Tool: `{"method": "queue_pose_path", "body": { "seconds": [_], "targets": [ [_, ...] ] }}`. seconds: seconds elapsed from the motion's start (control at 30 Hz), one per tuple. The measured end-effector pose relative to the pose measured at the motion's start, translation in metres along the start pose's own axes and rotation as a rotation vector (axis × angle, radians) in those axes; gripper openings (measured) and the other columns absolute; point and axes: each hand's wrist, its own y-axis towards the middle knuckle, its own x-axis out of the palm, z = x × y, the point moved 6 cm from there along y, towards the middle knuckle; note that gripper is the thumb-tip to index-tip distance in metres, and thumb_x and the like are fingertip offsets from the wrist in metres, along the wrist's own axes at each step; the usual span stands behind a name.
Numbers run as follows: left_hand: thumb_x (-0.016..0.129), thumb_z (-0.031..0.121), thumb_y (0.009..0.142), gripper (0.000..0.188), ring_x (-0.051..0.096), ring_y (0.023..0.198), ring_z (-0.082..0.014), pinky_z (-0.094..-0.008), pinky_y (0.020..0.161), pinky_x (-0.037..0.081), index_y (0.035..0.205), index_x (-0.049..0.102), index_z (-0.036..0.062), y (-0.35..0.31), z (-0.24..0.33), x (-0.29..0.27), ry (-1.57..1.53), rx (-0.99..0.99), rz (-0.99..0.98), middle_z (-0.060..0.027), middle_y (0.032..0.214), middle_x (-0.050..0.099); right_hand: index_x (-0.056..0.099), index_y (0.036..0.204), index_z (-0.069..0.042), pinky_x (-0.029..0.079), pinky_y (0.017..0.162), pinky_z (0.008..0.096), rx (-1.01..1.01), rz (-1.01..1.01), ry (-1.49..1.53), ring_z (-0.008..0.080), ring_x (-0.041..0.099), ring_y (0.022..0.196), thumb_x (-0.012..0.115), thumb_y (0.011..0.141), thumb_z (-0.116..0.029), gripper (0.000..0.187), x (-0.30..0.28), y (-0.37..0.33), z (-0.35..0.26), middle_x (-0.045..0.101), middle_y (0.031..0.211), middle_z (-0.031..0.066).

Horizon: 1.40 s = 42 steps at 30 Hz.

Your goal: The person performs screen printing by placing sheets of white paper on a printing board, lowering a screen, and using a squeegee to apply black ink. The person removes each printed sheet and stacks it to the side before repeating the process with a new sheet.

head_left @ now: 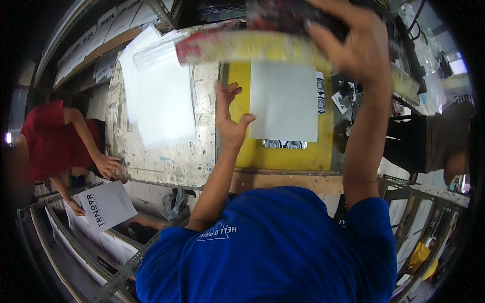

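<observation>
A smooth, pale rectangular sheet point(285, 101) lies flat on a glossy yellow board point(283, 160); printed ring-pattern pieces point(285, 145) show beneath its lower edge. Above its far end is a paint-smeared frame point(242, 48), blurred, streaked yellow and red. The right hand point(356, 43) is at the frame, thumb and fingers parted; blur hides whether they grip. The left hand point(232, 118), near the sheet's left edge, has fingers spread and thumb apart. Left, loose white paper point(164, 96) is piled on a stained, rough table point(202, 169). The blue cloth shirt point(303, 242) bears white lettering. Farther left, a red-sleeved co-worker point(45, 136) holds a white panel point(107, 204) with bold black lettering.
</observation>
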Motion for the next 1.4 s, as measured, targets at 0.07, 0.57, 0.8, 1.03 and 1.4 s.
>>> {"method": "queue_pose_path", "body": {
  "seconds": [0.07, 0.57, 0.8, 1.03, 1.4],
  "targets": [
    [0.096, 0.042, 0.065, 0.125, 0.059, 0.122, -0.0305, -0.0432, 0.107, 0.044, 0.158, 0.026, -0.0019, -0.010, 0.031, -0.028, -0.290, 0.179, 0.140, -0.0137, 0.139, 0.053, 0.075, 0.124, -0.020, 0.055, 0.073, 0.0370, 0.079, -0.045, -0.034, 0.0293, 0.066, 0.076, 0.082, 0.070, -0.012, 0.055, 0.019, -0.032, -0.032, 0.071, 0.092, 0.0104],
    [0.091, 0.036, 0.062, 0.086, 0.041, 0.134, -0.0406, -0.0508, 0.113, 0.032, 0.137, 0.062, 0.0058, -0.132, -0.057, -0.095, 0.825, -0.048, -0.052, -0.0207, 0.153, 0.045, 0.058, 0.142, -0.022, 0.034, 0.097, 0.0520, 0.438, -0.676, 0.091, 0.0319, 0.055, 0.106, 0.078, 0.069, -0.013, 0.076, 0.194, -0.253, -0.061, 0.060, 0.110, 0.0141],
    [0.085, 0.040, 0.071, 0.077, 0.036, 0.133, -0.0437, -0.0522, 0.113, 0.030, 0.135, 0.063, 0.0041, -0.132, -0.048, -0.094, 0.864, -0.109, -0.076, -0.0253, 0.158, 0.035, 0.061, 0.139, -0.019, 0.030, 0.099, 0.0530, 0.438, -0.447, 0.051, 0.0318, 0.050, 0.115, 0.074, 0.060, -0.008, 0.081, 0.245, -0.219, 0.019, 0.057, 0.118, 0.0155],
    [0.086, 0.039, 0.072, 0.077, 0.033, 0.140, -0.0432, -0.0512, 0.112, 0.035, 0.139, 0.063, 0.0072, -0.138, -0.056, -0.099, 0.860, -0.160, -0.084, -0.0264, 0.160, 0.032, 0.062, 0.139, -0.022, 0.030, 0.102, 0.0545, 0.356, -0.278, -0.079, 0.0315, 0.052, 0.114, 0.071, 0.062, -0.010, 0.079, 0.301, -0.146, 0.126, 0.061, 0.119, 0.0142],
    [0.082, 0.050, 0.076, 0.080, 0.038, 0.137, -0.0427, -0.0517, 0.111, 0.034, 0.141, 0.061, 0.0075, -0.142, -0.055, -0.101, 0.819, -0.159, -0.059, -0.0263, 0.159, 0.034, 0.068, 0.134, -0.021, 0.038, 0.098, 0.0481, 0.400, -0.406, 0.051, 0.0329, 0.059, 0.123, 0.077, 0.074, -0.014, 0.062, 0.335, -0.057, 0.203, 0.069, 0.127, 0.0168]
  ]
}}
